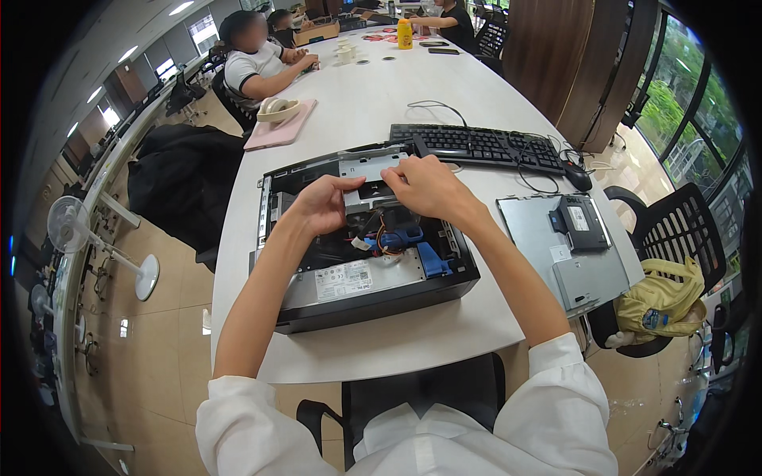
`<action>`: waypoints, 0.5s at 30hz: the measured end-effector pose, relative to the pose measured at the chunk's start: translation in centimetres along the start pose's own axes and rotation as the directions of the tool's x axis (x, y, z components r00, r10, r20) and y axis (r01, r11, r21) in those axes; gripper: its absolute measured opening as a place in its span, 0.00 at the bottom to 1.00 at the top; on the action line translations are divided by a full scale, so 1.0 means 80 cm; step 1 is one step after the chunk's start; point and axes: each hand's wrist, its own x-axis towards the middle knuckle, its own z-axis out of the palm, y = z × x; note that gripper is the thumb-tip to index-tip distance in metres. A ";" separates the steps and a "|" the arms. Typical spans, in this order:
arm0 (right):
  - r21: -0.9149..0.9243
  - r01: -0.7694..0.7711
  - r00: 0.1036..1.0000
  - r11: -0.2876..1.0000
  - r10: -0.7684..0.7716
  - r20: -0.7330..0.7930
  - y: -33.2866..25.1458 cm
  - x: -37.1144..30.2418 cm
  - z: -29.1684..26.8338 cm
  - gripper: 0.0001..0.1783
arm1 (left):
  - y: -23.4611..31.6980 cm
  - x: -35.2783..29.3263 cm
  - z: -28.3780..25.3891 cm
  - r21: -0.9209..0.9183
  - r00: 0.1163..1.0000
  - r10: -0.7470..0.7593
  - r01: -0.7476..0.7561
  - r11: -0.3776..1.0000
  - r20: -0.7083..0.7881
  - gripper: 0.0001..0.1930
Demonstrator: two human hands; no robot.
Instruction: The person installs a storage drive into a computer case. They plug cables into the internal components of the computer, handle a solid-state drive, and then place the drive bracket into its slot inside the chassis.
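Observation:
An opened black desktop computer case (373, 313) lies flat on the table in front of me, its inside facing up. Toward its far side is a silver metal bracket (373, 168). My left hand (321, 205) grips the bracket's near left edge, thumb on top and fingers bent down into the case. My right hand (429, 186) is closed at the bracket's right side, its fingertips partly hidden. Below the hands are loose coloured wires (389, 239), a blue plastic latch (432, 259) and a silver power supply (345, 280) with a white label.
Right of the case lies a removed metal side panel (540, 238) with a black drive (583, 226) on it. Behind are a black keyboard (492, 147) and mouse (577, 176). Tape rolls (278, 109) rest on a pink tablet-like slab (282, 135). Other people sit farther along the table (357, 103).

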 end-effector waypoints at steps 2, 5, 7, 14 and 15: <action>0.018 -0.027 0.999 0.999 0.026 0.027 0.000 -0.001 -0.004 0.25 | -0.002 0.005 0.001 -0.007 1.000 0.005 -0.006 1.000 -0.010 0.14; 0.043 -0.048 0.998 0.998 0.046 0.043 0.002 -0.003 -0.005 0.25 | -0.006 0.007 0.004 0.000 0.999 0.019 -0.019 1.000 -0.047 0.14; 0.049 -0.042 0.999 0.998 0.040 0.030 0.000 -0.005 -0.005 0.25 | -0.008 0.006 0.007 -0.007 0.999 0.020 -0.020 1.000 -0.049 0.14; 0.059 -0.026 1.000 0.998 0.026 -0.006 -0.001 -0.007 -0.006 0.25 | -0.016 0.007 0.002 -0.061 1.000 0.010 -0.010 0.998 -0.001 0.14; 0.053 -0.007 1.000 0.999 0.008 -0.018 0.000 -0.006 -0.005 0.25 | -0.016 0.008 0.002 -0.061 1.000 0.010 -0.010 0.998 -0.001 0.14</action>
